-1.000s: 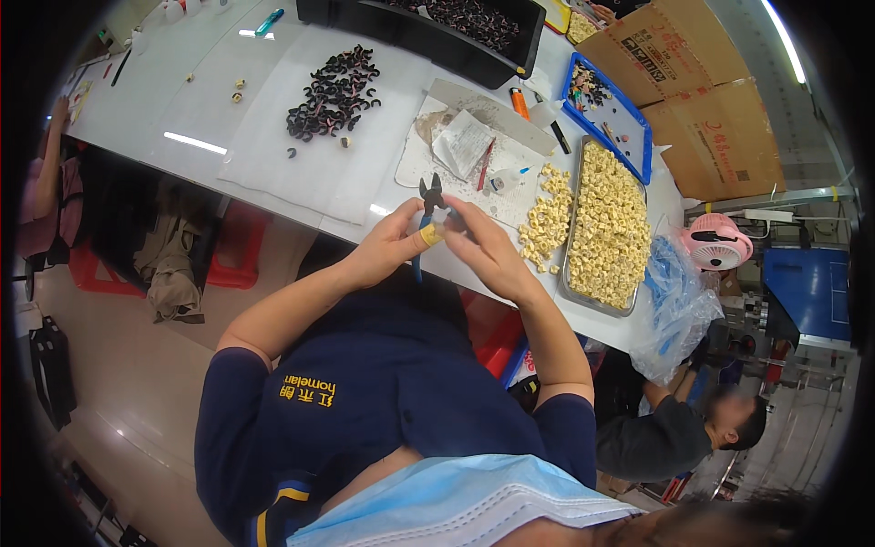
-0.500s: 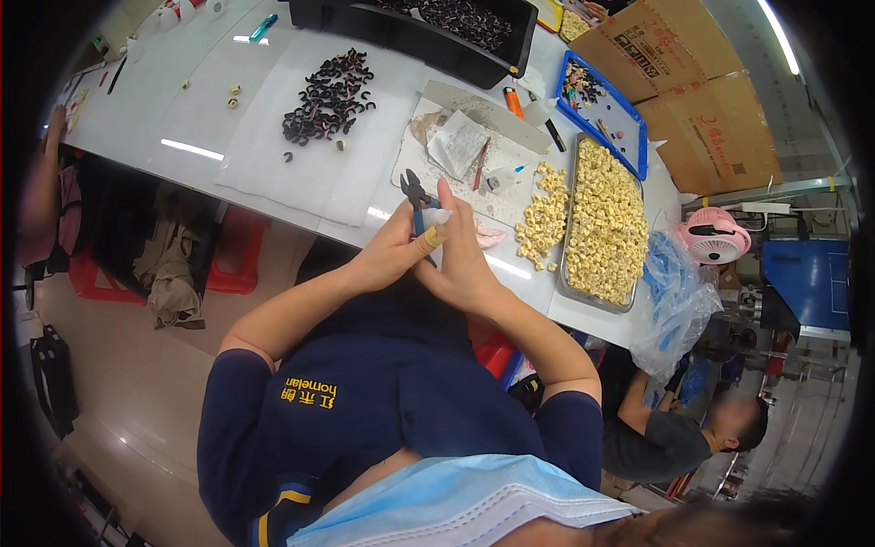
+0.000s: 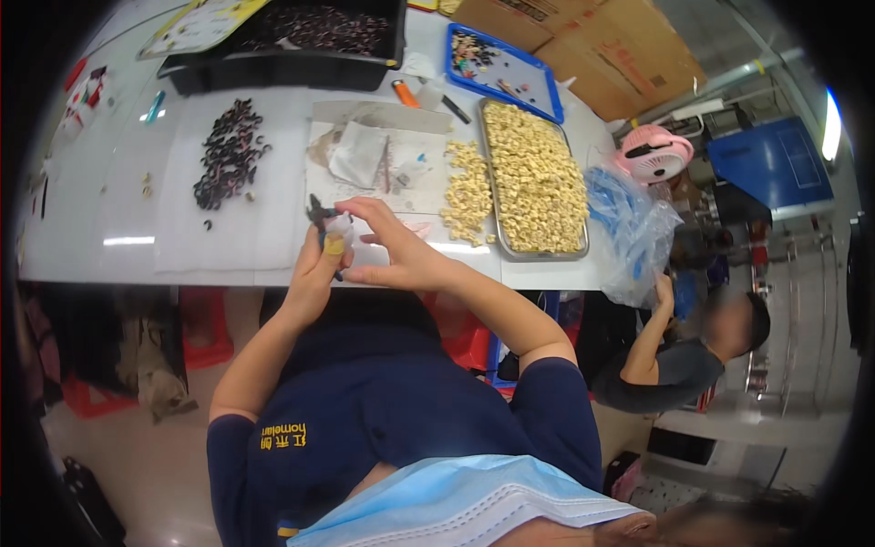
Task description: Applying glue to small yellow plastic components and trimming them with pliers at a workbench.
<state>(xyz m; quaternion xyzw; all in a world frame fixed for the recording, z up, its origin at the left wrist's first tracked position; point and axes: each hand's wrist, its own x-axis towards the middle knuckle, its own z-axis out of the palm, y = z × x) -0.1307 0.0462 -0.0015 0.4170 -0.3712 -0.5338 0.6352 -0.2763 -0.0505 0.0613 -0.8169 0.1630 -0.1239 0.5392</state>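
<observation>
A pair of dark-jawed cutting pliers point(image 3: 319, 217) with blue handles is gripped in my left hand point(image 3: 313, 269), jaws pointing away from me over the table's front edge. White and yellow wrapping covers a finger of that hand. My right hand point(image 3: 401, 251) is just to its right, thumb and fingers spread apart around the wrapped finger; I see nothing held in it. Beyond my hands lies an open cardboard tray point(image 3: 424, 123) with a crumpled paper point(image 3: 358, 153) and a thin reddish stick point(image 3: 386, 164). Several small dark curved pieces point(image 3: 228, 150) are heaped at the left.
Pale yellow pieces fill a metal tray point(image 3: 538, 182), with a loose pile point(image 3: 468, 191) beside it. Behind are a black bin point(image 3: 273, 77), an orange lighter point(image 3: 405, 94) and a blue tray point(image 3: 538, 94). A pink fan point(image 3: 654, 153), plastic bag point(image 3: 629, 228) and seated person point(image 3: 674, 365) are at the right.
The view has swung, shifting the tabletop leftward and down in the picture. My right hand has opened, its fingers spreading away from my left hand, which keeps the pliers.
</observation>
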